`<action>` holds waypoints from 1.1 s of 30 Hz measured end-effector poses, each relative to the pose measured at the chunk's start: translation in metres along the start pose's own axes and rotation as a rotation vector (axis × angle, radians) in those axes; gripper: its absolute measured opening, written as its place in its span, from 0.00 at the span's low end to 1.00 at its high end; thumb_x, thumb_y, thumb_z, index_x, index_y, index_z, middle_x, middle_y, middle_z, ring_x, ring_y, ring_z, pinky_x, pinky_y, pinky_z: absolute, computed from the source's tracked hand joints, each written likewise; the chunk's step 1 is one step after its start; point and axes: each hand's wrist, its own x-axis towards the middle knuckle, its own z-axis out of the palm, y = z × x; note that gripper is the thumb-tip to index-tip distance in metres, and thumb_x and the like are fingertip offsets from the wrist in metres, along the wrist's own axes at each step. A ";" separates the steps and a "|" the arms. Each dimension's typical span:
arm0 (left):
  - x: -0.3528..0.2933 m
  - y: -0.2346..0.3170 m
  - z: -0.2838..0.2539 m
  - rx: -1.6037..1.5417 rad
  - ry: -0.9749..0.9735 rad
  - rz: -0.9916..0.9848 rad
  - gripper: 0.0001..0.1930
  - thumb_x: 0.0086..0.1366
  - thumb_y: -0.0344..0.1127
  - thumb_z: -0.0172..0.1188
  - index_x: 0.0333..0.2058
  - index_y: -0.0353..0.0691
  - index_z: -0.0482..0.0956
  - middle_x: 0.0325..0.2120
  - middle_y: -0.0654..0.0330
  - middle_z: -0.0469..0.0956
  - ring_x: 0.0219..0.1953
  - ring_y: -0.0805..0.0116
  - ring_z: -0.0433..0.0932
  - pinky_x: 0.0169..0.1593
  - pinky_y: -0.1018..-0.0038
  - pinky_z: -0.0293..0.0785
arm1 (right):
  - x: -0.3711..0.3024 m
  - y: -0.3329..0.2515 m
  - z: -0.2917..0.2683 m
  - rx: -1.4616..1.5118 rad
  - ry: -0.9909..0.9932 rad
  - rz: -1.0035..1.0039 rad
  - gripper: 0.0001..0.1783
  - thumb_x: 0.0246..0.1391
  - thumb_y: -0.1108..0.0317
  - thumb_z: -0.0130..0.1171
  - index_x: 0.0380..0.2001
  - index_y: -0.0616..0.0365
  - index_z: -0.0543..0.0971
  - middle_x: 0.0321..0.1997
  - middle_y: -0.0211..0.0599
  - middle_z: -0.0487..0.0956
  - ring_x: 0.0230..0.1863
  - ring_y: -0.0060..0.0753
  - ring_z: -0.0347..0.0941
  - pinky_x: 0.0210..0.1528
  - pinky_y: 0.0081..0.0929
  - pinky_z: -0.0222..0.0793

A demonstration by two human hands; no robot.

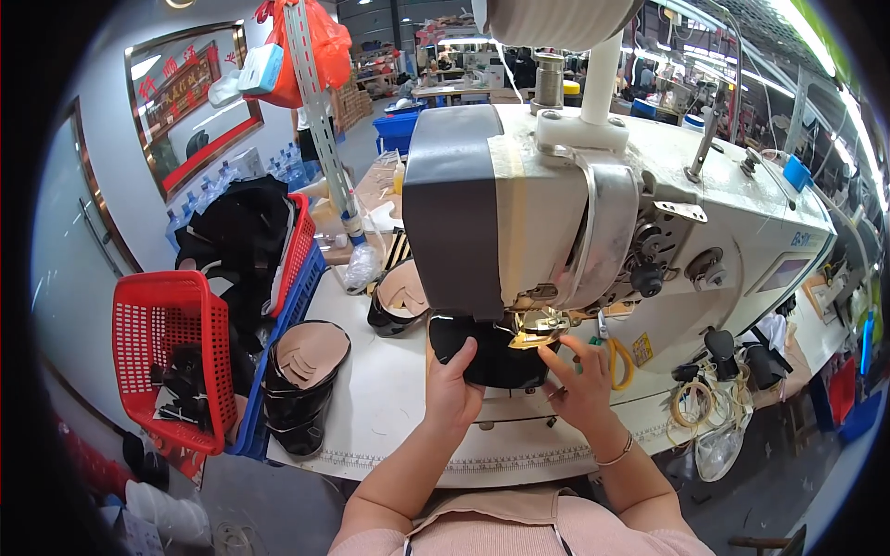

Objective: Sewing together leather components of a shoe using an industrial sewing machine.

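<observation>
My left hand [451, 389] grips a glossy black shoe-upper piece [505, 368] at its left side, thumb on top and fingers hidden beneath. The piece lies on the bed of a white and grey sewing machine [547, 213], its far part under the lit presser foot [540, 326]. My right hand [582, 382] is at the right edge of the piece, fingers apart and bent, index fingertip close beside the presser foot. Scissors with yellow handles [621, 364] lie just beyond the right hand.
Stacked black pieces with beige linings [306, 385] stand left on the white table [371, 417], another stack [400, 295] behind. Red baskets [171, 287] hold black parts at the far left. Tape rolls [693, 404] hang by the right table edge.
</observation>
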 end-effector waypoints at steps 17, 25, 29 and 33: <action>-0.012 -0.008 -0.006 0.081 -0.066 0.011 0.20 0.59 0.25 0.52 0.50 0.38 0.62 0.46 0.57 0.70 0.48 0.64 0.72 0.51 0.67 0.71 | 0.004 0.025 0.012 0.107 0.205 0.034 0.19 0.31 0.86 0.52 0.32 0.60 0.77 0.31 0.39 0.75 0.31 0.41 0.69 0.33 0.31 0.66; -0.030 -0.009 -0.003 0.050 -0.064 -0.070 0.22 0.59 0.22 0.52 0.51 0.42 0.62 0.46 0.61 0.70 0.46 0.67 0.72 0.47 0.71 0.72 | 0.009 0.041 0.021 0.193 0.194 0.095 0.15 0.32 0.85 0.52 0.29 0.61 0.74 0.31 0.41 0.75 0.31 0.44 0.70 0.32 0.31 0.66; -0.033 -0.016 -0.003 0.057 -0.047 -0.022 0.22 0.59 0.22 0.52 0.51 0.46 0.63 0.46 0.63 0.69 0.46 0.69 0.72 0.46 0.72 0.71 | 0.016 0.043 0.020 0.268 0.186 0.095 0.13 0.33 0.86 0.51 0.27 0.63 0.73 0.32 0.41 0.76 0.30 0.45 0.69 0.31 0.31 0.66; -0.030 -0.019 -0.004 0.038 -0.038 -0.019 0.23 0.58 0.22 0.53 0.51 0.48 0.63 0.45 0.64 0.70 0.46 0.71 0.72 0.45 0.74 0.71 | 0.018 0.044 0.023 0.288 0.144 0.150 0.12 0.31 0.86 0.46 0.26 0.66 0.70 0.30 0.45 0.76 0.31 0.48 0.70 0.32 0.29 0.67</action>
